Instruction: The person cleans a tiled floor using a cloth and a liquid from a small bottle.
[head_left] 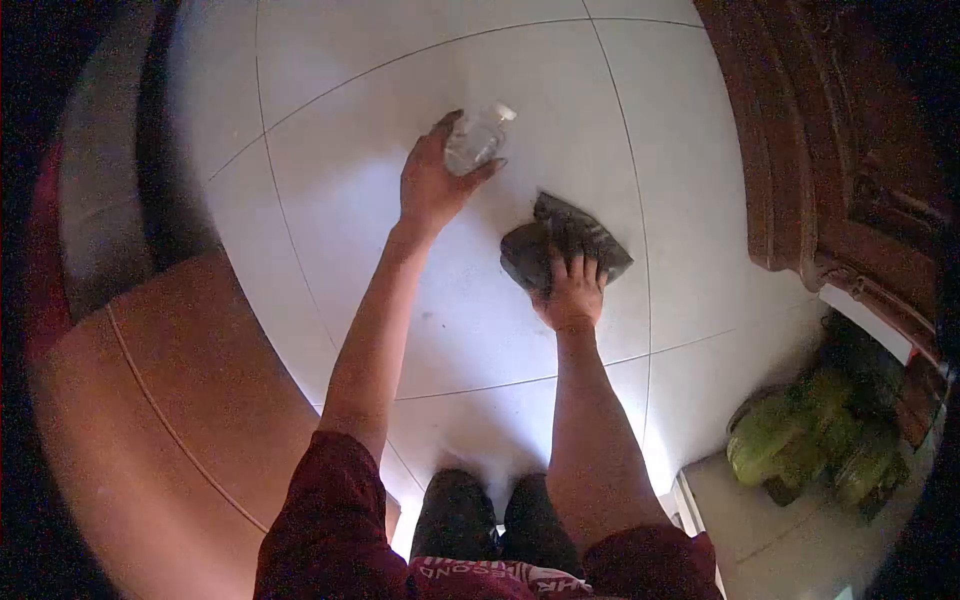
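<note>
A clear plastic bottle (474,143) with a white cap is gripped in my left hand (437,180), tilted above the pale tiled floor (480,300). My right hand (574,290) lies on a dark, crumpled cloth (590,228), its fingers spread and partly hidden against the cloth. The cloth lies on the floor, to the right of and nearer to me than the bottle. Whether my right fingers pinch any fold of it is hard to see. Small dark specks show on the tiles left of the cloth.
Carved dark wooden furniture (790,140) stands at the right. Several green, rounded objects (815,435) lie at the lower right. A brown surface (180,400) with a cord-like line across it fills the lower left. My knees (455,510) are at the bottom.
</note>
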